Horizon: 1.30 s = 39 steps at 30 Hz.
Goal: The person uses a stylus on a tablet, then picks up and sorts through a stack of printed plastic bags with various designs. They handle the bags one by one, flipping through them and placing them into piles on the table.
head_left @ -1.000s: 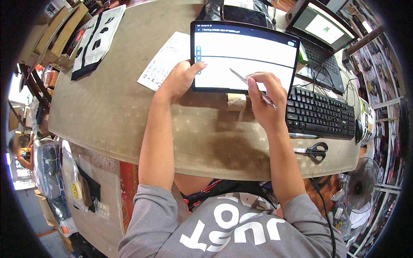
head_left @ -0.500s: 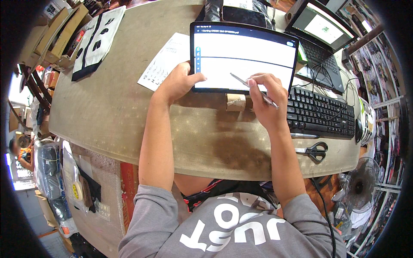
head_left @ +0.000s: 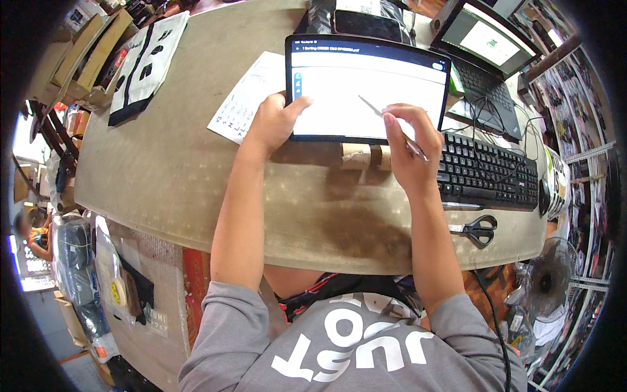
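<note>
A tablet (head_left: 346, 81) has its left edge clamped in the left hand (head_left: 273, 125), thumb on the front; over its lower right, the right hand (head_left: 416, 138) pinches a stylus (head_left: 371, 106). Rightward on the desk (head_left: 150, 150) lies a black keyboard (head_left: 486, 171).

Black-rimmed tablet (head_left: 363, 86), silvery stylus (head_left: 371, 106)

Left hand (head_left: 269, 124) with most fingers hidden behind the tablet (head_left: 369, 91), paper (head_left: 243, 98) to its left partly covered, cardboard roll (head_left: 354, 157) below it partly concealed, black package (head_left: 320, 16) above it cut off.
</note>
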Each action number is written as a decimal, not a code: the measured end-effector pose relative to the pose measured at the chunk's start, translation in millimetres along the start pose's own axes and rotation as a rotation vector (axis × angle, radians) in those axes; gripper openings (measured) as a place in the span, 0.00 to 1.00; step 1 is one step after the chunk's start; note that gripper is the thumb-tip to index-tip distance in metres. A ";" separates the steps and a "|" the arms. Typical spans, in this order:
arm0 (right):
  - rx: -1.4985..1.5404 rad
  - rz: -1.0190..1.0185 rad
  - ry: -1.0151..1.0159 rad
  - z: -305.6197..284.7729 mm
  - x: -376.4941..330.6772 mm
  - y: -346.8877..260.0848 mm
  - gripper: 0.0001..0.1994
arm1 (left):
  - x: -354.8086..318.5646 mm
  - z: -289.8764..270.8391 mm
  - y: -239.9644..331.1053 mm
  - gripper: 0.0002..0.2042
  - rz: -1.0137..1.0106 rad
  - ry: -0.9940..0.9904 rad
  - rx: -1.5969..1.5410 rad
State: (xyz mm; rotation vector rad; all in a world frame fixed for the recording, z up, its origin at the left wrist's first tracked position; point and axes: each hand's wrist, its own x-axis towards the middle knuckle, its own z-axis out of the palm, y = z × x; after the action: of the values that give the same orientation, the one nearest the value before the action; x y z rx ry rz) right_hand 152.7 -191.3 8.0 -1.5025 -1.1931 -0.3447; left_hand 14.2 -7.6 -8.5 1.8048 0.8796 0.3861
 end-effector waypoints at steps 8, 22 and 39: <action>-0.071 0.108 -0.044 -2.6 -6.1 1.2 0.04 | -2.9 3.0 4.6 0.20 -0.004 0.027 -0.066; -0.048 0.059 -0.037 -1.7 -6.0 2.1 0.03 | -2.1 -6.4 3.9 0.18 0.093 -0.122 -0.070; -0.140 -0.035 -0.016 14.0 4.0 2.3 0.04 | -3.2 -6.4 3.8 0.26 0.057 -0.105 -0.020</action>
State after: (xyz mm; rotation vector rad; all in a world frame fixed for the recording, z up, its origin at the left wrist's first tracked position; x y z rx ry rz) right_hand 151.0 -176.9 5.1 -1.6090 -1.2301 -0.4481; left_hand 9.4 -6.3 -2.0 1.8175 0.7500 0.3316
